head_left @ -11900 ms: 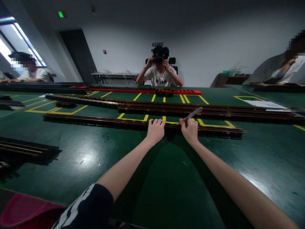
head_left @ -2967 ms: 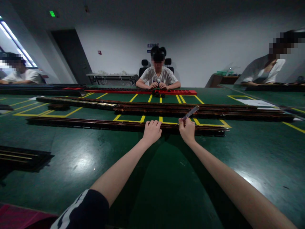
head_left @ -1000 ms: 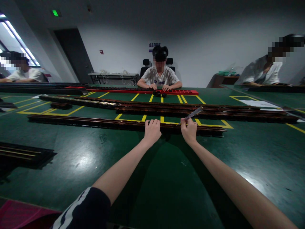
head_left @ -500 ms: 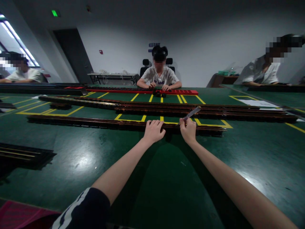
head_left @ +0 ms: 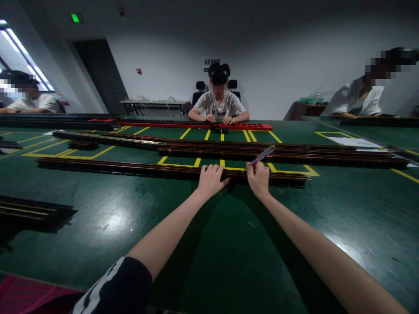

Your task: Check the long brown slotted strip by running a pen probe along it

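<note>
A long dark rail (head_left: 131,168) with shiny brownish edges lies crosswise on the green table in front of me. My left hand (head_left: 211,181) grips it near its middle, fingers curled over the top and thumb stretched right along the near side. In my right hand (head_left: 259,179) is a slim screwdriver (head_left: 264,154) with a clear handle, pinched between thumb and fingers. Its handle leans up to the right. The thin tip points down-left at the rail, just right of my left hand; whether it touches cannot be made out.
More long dark rails (head_left: 281,151) lie just beyond, across yellow tape lines on the green table (head_left: 229,244). Another stack of rails (head_left: 32,213) is at the left. Opposite, a person (head_left: 218,104) works at a red slotted strip (head_left: 253,127). Other people sit left and right.
My left thumb has stretched a little to the right along the rail. The screwdriver and my right hand have hardly moved.
</note>
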